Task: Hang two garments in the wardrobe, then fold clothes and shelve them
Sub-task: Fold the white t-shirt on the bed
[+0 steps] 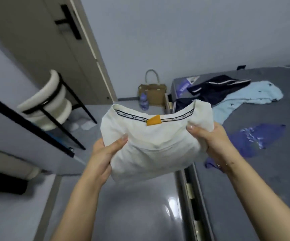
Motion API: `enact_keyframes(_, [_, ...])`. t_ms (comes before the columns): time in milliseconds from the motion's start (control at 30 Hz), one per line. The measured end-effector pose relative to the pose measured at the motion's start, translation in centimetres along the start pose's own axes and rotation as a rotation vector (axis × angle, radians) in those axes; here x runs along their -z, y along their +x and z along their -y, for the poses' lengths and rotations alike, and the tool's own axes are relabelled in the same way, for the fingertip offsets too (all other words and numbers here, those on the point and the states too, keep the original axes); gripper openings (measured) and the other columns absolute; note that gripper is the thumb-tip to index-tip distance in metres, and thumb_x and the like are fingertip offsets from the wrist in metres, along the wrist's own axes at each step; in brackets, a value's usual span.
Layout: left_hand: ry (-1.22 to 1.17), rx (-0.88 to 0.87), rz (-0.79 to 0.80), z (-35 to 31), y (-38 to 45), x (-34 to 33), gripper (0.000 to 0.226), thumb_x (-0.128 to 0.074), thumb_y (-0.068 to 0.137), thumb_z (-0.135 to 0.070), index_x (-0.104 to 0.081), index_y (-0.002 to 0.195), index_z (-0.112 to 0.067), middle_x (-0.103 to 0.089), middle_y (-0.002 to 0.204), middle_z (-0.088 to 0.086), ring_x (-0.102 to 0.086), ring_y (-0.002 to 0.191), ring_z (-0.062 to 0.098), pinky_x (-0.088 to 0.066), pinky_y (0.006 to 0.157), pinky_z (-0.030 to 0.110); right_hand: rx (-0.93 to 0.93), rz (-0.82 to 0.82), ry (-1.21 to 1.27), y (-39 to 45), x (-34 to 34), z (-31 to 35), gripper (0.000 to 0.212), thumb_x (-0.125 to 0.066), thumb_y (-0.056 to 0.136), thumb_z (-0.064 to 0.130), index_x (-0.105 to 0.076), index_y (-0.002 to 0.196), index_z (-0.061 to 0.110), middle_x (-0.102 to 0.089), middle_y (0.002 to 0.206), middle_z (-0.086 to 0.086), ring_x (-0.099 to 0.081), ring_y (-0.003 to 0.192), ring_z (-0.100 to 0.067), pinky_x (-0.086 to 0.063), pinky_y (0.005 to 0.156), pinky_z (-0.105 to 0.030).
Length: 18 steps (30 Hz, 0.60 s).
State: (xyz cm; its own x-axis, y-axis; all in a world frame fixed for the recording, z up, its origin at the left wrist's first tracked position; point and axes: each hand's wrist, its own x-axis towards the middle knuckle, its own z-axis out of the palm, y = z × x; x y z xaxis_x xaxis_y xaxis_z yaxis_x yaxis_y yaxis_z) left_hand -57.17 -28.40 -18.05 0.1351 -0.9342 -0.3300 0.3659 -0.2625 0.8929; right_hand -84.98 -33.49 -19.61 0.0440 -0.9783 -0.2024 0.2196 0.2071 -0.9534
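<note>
Left grip [104, 153], right grip [210, 138] both clamp folded white shirt [154, 145] edges; shirt spans between.

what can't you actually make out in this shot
- Head view: the white t-shirt held by left hand and right hand; folded, so its front is hidden.
- Neck tape lettering: too small and blurred.
- Wardrobe: out of frame.
- Purple garment on the bed: crumpled, type unclear.

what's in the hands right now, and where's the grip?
A folded white cotton T-shirt, held in the air. Left hand grips its left edge, right hand its right edge, thumbs on top.
</note>
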Motion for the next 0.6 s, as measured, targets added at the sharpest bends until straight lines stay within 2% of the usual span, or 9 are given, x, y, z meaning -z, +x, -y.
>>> enact_keyframes(67, [-0.03, -0.119, -0.099, -4.5, -1.4, 4.9, 0.028, -0.08, 0.068, -0.016, -0.078, 0.096, -0.014, -0.073, 0.105, 0.014, -0.072, 0.096, 0.027, -0.058, 0.069, 0.03, 0.045, 0.129, -0.035, 1.2, -7.1, 2.2, 0.046, -0.087, 0.054, 0.035, -0.077, 0.096, 0.02, -0.075, 0.101, -0.007, -0.072, 0.091, -0.021, -0.057, 0.07, -0.027])
enact_keyframes(167, [-0.08, -0.267, -0.22, -10.8, -3.9, 12.0, 0.038, -0.083, 0.064, -0.017, -0.075, 0.1, -0.008, -0.072, 0.107, 0.017, -0.071, 0.097, 0.029, -0.058, 0.071, 0.032, 0.103, 0.302, -0.043, 2.0, -17.6, 5.0, 0.048, -0.09, 0.058, 0.029, -0.075, 0.101, 0.016, -0.074, 0.104, -0.009, -0.072, 0.094, -0.024, -0.058, 0.076, -0.03])
enact_keyframes(233, [-0.11, -0.365, -0.306, -14.8, -5.8, 16.4, 0.043, -0.083, 0.065, -0.015, -0.072, 0.105, -0.004, -0.071, 0.109, 0.019, -0.07, 0.099, 0.03, -0.058, 0.073, 0.033, 0.136, 0.424, -0.029, 2.2, -24.9, 6.5, 0.045, -0.088, 0.062, 0.028, -0.075, 0.103, 0.014, -0.074, 0.104, -0.01, -0.072, 0.094, -0.024, -0.057, 0.072, -0.028])
enact_keyframes(333, [-0.126, -0.53, -0.4, -20.6, -9.0, 22.4, 0.035, -0.081, 0.067, -0.013, -0.075, 0.1, -0.007, -0.072, 0.107, 0.017, -0.071, 0.097, 0.027, -0.058, 0.071, 0.029, 0.18, 0.574, -0.013, 2.1, -35.5, 8.1, 0.041, -0.085, 0.068, 0.026, -0.073, 0.105, 0.012, -0.075, 0.102, -0.01, -0.072, 0.092, -0.025, -0.056, 0.065, -0.026])
enact_keyframes(433, [-0.113, -0.669, -0.505, -25.5, -12.2, 28.0, 0.028, -0.081, 0.068, -0.013, -0.077, 0.095, -0.012, -0.073, 0.105, 0.015, -0.072, 0.094, 0.025, -0.058, 0.069, 0.027, 0.204, 0.731, 0.021, 1.6, -45.4, 9.0, 0.038, -0.084, 0.07, 0.026, -0.073, 0.105, 0.015, -0.074, 0.105, -0.01, -0.071, 0.096, -0.028, -0.058, 0.075, -0.037])
enact_keyframes(600, [-0.113, -0.827, -0.74, -32.5, -16.2, 36.1, 0.025, -0.08, 0.066, -0.013, -0.079, 0.091, -0.014, -0.074, 0.101, 0.013, -0.073, 0.09, 0.024, -0.057, 0.065, 0.026, 0.239, 0.957, 0.101, 1.0, -60.8, 10.6, 0.043, -0.089, 0.065, 0.027, -0.074, 0.103, 0.015, -0.074, 0.105, -0.011, -0.071, 0.097, -0.028, -0.058, 0.081, -0.039])
